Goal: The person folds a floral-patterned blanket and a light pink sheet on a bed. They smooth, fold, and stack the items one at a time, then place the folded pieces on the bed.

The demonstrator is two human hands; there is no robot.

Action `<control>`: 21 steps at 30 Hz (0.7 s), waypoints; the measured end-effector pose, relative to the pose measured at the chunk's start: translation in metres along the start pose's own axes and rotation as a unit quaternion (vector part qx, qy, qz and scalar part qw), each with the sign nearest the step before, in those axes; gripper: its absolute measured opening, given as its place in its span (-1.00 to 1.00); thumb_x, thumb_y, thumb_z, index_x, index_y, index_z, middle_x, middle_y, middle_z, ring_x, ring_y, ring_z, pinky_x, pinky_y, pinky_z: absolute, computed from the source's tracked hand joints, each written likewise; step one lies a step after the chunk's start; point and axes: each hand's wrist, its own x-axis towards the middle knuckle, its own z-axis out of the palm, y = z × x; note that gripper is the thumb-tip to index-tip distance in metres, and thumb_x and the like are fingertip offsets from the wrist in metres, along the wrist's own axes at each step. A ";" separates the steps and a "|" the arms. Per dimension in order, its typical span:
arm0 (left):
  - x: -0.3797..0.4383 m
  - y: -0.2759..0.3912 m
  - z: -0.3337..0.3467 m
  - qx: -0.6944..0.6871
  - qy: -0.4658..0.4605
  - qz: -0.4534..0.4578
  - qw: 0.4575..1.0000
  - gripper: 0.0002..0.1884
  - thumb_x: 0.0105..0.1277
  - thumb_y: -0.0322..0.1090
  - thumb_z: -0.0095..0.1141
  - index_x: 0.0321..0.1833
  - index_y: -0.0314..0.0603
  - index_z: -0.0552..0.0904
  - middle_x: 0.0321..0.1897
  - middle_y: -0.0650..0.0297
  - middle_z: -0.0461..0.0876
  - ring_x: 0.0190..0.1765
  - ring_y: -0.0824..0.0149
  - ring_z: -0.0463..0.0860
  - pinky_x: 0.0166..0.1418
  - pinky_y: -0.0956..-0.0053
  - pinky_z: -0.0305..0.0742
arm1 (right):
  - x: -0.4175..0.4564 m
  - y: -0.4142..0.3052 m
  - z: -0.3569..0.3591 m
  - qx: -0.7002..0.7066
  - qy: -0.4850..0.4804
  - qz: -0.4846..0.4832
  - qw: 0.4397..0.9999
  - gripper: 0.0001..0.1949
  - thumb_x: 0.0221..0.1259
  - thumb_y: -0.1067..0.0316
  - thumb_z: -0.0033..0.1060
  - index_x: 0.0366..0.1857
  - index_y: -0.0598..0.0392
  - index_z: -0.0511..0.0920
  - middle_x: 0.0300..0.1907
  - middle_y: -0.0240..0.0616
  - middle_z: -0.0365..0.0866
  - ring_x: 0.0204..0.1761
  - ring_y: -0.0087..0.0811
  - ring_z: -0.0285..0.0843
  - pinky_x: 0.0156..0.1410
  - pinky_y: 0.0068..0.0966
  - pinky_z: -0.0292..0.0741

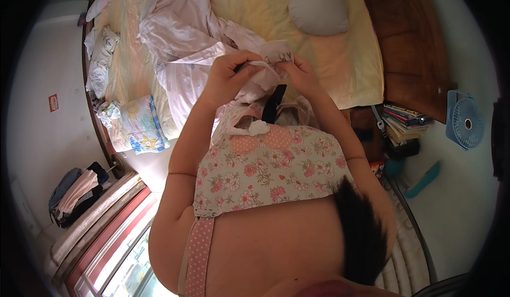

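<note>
A pale pink satiny garment or cover [179,30] with printed lettering lies crumpled across the bed and runs up into both hands. My left hand [235,76] pinches a folded edge of it between thumb and fingers. Just to the right, my right hand [301,74] grips another part of the same cloth, near dark printed letters. Between the hands the fabric is bunched, and a portion hangs down in front of my floral apron [263,169]. A black strap [275,103] shows below the hands; what it belongs to is hidden.
The bed [255,2] has a yellow sheet with a grey cushion [318,8]. A folded patterned quilt [145,123] lies at the left edge. On the right are a wooden headboard [410,38], stacked books [402,123] and a blue fan [466,119]. Clothes [77,193] are piled at lower left.
</note>
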 end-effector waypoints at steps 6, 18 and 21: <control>0.005 0.016 0.004 0.013 0.004 0.062 0.998 -0.91 0.08 -0.55 0.13 -0.34 -0.33 0.59 -0.24 0.27 0.53 -0.42 0.58 0.42 -0.34 0.71 0.30 | -0.003 0.000 0.013 -0.190 -0.102 -0.182 0.959 -0.79 0.07 0.47 -0.14 -0.25 0.25 0.49 -0.23 -0.29 0.42 -0.20 -0.49 0.38 -0.08 -0.61 0.33; 0.000 -0.003 0.014 -0.026 0.000 -0.045 0.999 -0.93 0.11 -0.55 0.16 -0.39 -0.29 0.52 -0.49 0.41 0.51 -0.42 0.63 0.43 -0.35 0.76 0.32 | -0.023 -0.005 0.017 -0.024 -0.123 -0.043 0.991 -0.73 0.11 0.35 0.08 -0.10 0.13 0.44 -0.29 -0.46 0.39 -0.21 -0.61 0.31 -0.07 -0.64 0.31; -0.001 -0.011 0.021 -0.113 -0.014 -0.053 0.992 -0.89 0.09 -0.50 0.19 -0.39 -0.30 0.51 -0.47 0.39 0.55 -0.42 0.62 0.45 -0.34 0.74 0.36 | -0.021 -0.004 0.017 -0.063 -0.081 -0.024 0.994 -0.77 0.06 0.37 0.18 -0.19 0.11 0.45 -0.35 -0.50 0.39 -0.27 -0.67 0.30 -0.15 -0.69 0.30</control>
